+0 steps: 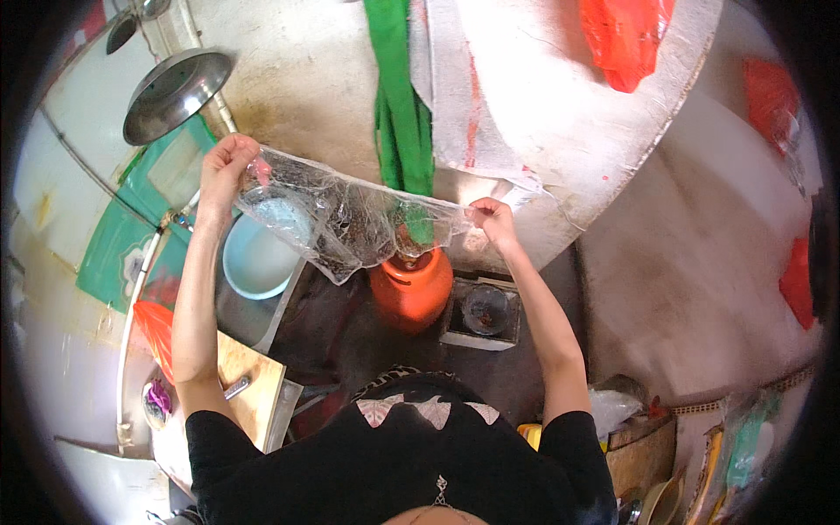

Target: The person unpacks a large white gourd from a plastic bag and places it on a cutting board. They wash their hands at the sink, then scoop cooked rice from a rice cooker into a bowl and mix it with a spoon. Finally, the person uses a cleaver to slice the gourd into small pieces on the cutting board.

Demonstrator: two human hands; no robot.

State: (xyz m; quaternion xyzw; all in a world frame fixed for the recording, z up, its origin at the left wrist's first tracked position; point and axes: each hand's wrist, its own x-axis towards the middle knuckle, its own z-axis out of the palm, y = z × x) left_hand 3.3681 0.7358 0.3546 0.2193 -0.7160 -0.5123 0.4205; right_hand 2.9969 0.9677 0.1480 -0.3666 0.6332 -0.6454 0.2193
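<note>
A clear plastic bag or sheet (328,216) is stretched out in the air before me, wrinkled and see-through. My left hand (230,167) pinches its upper left corner, higher up than the other end. At its right end, my right hand (492,222) grips it between thumb and fingers. Through the film I see part of a light blue basin (259,259) that holds cloudy liquid. An orange gas cylinder (413,289) stands on the floor below the film's right half, its top partly covered by it.
A green cloth (400,98) and a whitish towel (459,111) hang ahead. A metal wok (174,95) hangs at upper left. Right of the cylinder is a box-like stand with a dark round bowl (487,308). A wooden board (252,380) with a metal-handled tool lies at my left.
</note>
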